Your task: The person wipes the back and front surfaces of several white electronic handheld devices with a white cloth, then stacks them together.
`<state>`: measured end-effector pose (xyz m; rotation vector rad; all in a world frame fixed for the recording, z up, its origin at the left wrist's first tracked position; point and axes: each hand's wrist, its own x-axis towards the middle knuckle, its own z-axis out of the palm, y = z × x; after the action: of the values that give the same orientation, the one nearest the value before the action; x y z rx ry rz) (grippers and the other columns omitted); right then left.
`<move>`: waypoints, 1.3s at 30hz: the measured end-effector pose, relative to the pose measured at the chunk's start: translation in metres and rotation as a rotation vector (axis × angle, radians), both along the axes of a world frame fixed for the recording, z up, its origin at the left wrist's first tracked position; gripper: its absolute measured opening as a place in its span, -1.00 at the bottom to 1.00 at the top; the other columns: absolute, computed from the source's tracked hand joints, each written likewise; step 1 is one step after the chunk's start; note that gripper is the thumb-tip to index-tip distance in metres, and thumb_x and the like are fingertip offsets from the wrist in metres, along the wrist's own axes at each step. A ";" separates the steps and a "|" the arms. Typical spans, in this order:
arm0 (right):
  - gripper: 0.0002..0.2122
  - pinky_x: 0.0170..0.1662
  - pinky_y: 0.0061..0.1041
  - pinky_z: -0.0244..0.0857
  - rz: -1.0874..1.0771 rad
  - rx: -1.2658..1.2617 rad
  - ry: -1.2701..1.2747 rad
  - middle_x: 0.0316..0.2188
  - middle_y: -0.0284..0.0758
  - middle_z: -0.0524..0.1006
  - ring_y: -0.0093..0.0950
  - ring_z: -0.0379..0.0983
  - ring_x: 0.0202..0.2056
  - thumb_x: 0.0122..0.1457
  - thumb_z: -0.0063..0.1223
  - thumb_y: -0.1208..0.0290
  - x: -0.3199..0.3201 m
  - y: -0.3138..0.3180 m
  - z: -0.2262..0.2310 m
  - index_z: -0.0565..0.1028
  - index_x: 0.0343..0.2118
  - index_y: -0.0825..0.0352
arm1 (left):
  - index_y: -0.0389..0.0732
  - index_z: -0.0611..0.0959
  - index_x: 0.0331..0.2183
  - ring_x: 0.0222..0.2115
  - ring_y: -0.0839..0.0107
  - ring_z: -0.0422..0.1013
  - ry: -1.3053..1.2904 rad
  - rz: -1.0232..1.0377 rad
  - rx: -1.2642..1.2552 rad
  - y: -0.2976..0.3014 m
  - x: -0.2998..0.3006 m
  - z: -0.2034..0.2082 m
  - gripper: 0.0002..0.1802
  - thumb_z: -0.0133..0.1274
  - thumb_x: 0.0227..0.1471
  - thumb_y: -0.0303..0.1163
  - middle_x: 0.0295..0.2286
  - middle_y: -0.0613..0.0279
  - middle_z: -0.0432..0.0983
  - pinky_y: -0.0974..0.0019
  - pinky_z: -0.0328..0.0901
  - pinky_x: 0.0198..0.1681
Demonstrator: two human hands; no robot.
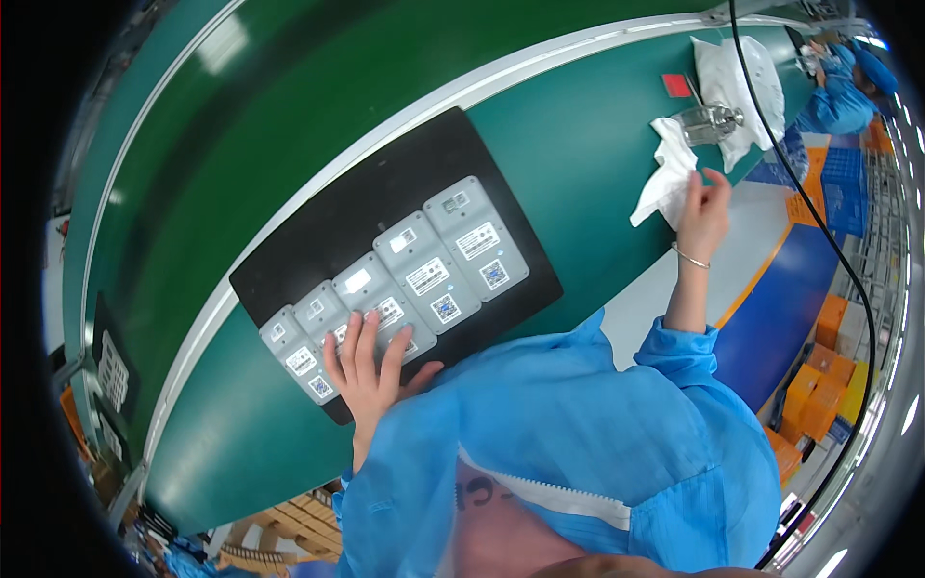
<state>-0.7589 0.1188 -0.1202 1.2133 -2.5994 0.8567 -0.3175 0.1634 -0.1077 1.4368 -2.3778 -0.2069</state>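
Gray boxes (385, 289), five of them, lie side by side in a slanting row on a black mat (405, 159), on the green table (588, 125) in front of the person. We see white labels and square printed codes on their upward faces.

Left hand (370, 358): palm down, fingers slightly spread, tips resting over the second and third boxes from the left. We log it as a wide, flat touch, not a grasp; the hand covers part of those labels.

Right hand (705, 217): raised off to the right, fingers half curled with a narrow gap between the tips, a thin bracelet (690, 257) on the wrist. It is nearest the white cloth (667, 183); we can't tell if they touch.

Just past the cloth we have a clear bottle (708, 126), with a white bag (756, 82) behind it and a red square (676, 86) near both. A co-worker (836, 104) in blue sits at the far upper right. Orange boxes (817, 395) stand along the right side, well apart from the mat.
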 end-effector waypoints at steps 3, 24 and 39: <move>-0.78 -0.37 -0.50 0.30 0.040 0.081 0.072 -0.46 -0.31 0.47 -0.48 0.42 -0.47 0.21 0.10 0.29 -0.017 0.016 -0.020 0.50 -0.20 0.34 | 0.02 0.61 -0.10 0.13 0.13 0.24 -0.021 0.014 -0.019 -0.006 -0.003 -0.007 -0.41 0.34 -0.23 -0.03 0.08 0.10 0.34 -0.11 -0.06 0.23; -0.85 -0.13 -0.32 0.34 0.362 -0.144 0.468 -0.23 -0.29 0.54 -0.23 0.45 -0.20 0.09 0.05 0.57 -0.080 -0.056 0.078 0.54 -0.26 0.29 | -0.06 0.52 0.04 0.15 0.07 0.21 -0.150 0.049 -0.100 -0.003 -0.004 -0.008 -0.47 0.06 0.08 -0.02 0.12 0.04 0.29 -0.11 -0.07 0.25; -0.83 -0.17 -0.33 0.40 0.337 -0.011 0.817 -0.25 -0.25 0.58 -0.21 0.52 -0.25 0.15 0.08 0.41 -0.079 -0.035 0.099 0.60 -0.22 0.28 | -0.07 0.60 -0.06 0.09 0.12 0.29 0.091 0.153 -0.030 -0.004 -0.031 -0.009 -0.33 0.33 -0.25 -0.01 0.06 0.11 0.37 0.07 0.22 0.12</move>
<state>-0.8380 0.0842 -0.0210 1.5923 -1.7649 0.2954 -0.3485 0.1598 -0.1164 1.5532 -2.1785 -0.1928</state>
